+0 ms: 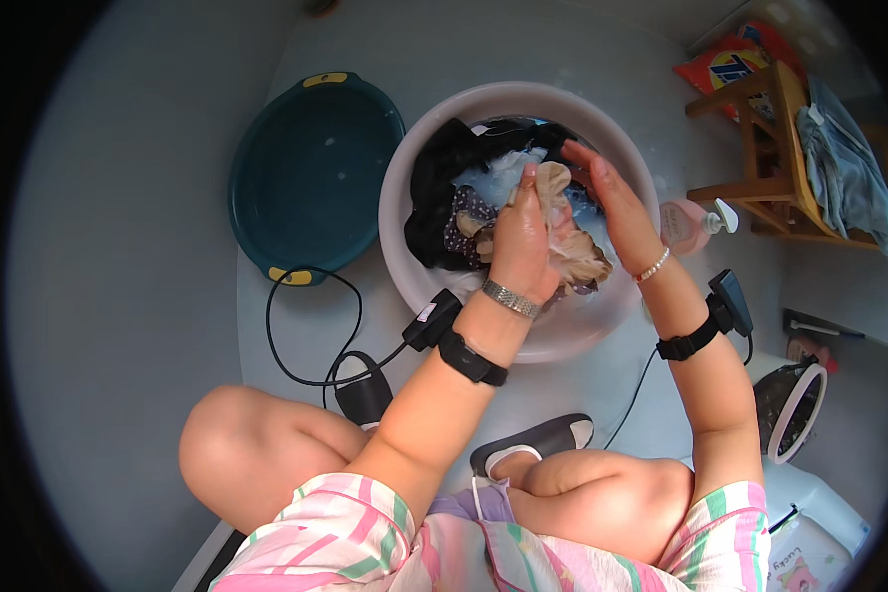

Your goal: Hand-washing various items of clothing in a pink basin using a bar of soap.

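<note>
Over a pale pink plastic basin (397,214), my left hand (522,240) grips a wet beige cloth (579,255), with the thumb along its upper edge. Part of that cloth hangs down on the right side of the hand, near a dark polka-dot fabric. My right hand (621,211) is raised just right of the cloth, palm turned towards it and fingers extended, with nothing visible in its grasp. Black garments (436,200) and a dark polka-dot fabric (462,222) lie in the basin. Whitish-blue sudsy water (499,177) shows between them.
A dark green basin (314,177) stands left of the pink one. At right are a pink pump bottle (684,226), a wooden stool (784,140) with a blue-grey cloth (843,163), a red Tide bag (732,66) and a lined bin (788,411). A black cable (268,325) loops across the floor.
</note>
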Motion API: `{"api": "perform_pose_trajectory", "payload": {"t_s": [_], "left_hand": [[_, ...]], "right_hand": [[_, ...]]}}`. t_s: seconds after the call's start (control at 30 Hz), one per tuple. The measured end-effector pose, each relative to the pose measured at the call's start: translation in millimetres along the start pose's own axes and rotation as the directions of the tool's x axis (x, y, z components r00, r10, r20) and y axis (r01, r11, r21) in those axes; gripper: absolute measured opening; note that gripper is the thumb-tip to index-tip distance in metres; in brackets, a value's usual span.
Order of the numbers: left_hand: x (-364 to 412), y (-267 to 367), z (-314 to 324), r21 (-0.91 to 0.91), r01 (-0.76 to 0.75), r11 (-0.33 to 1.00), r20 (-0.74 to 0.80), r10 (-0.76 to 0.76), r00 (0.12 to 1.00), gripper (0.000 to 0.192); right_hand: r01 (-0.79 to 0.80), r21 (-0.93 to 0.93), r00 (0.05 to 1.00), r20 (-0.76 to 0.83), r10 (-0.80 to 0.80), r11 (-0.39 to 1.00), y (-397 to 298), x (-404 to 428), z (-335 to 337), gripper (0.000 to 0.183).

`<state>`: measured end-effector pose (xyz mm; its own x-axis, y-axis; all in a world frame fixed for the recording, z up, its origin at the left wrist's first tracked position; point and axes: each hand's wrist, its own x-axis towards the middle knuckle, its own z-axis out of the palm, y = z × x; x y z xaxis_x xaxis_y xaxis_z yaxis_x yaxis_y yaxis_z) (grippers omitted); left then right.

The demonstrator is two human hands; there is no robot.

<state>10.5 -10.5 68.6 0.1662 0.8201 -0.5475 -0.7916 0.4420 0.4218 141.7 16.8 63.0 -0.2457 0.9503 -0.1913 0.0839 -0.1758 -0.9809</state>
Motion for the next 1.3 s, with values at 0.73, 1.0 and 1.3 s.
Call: {"api": "perform_pose_trajectory", "payload": {"t_s": [0.73, 1.0, 1.3], "left_hand": [[33, 55, -55, 0.112, -0.160, 0.981, 0.010, 0.160, 0.987, 0.028], [55, -7, -94, 0.847, -0.239, -0.474, 0.417, 0.315, 0.853, 0.062], [73, -18, -89, 0.840, -0.041, -0.541, 0.132, 0.130, 0.983, 0.055]], "right_hand": [[-0.512, 0.246, 0.857, 0.209, 0.471, 0.823, -18, -26, -38, 0.048], [0.061, -0.851, 0.974, 0.166, 0.157, 0.521, 63, -13, 11, 0.069], [-0.021, -0.926, 0.958, 0.089, 0.271, 0.378, 107, 3, 32, 0.059]]}}
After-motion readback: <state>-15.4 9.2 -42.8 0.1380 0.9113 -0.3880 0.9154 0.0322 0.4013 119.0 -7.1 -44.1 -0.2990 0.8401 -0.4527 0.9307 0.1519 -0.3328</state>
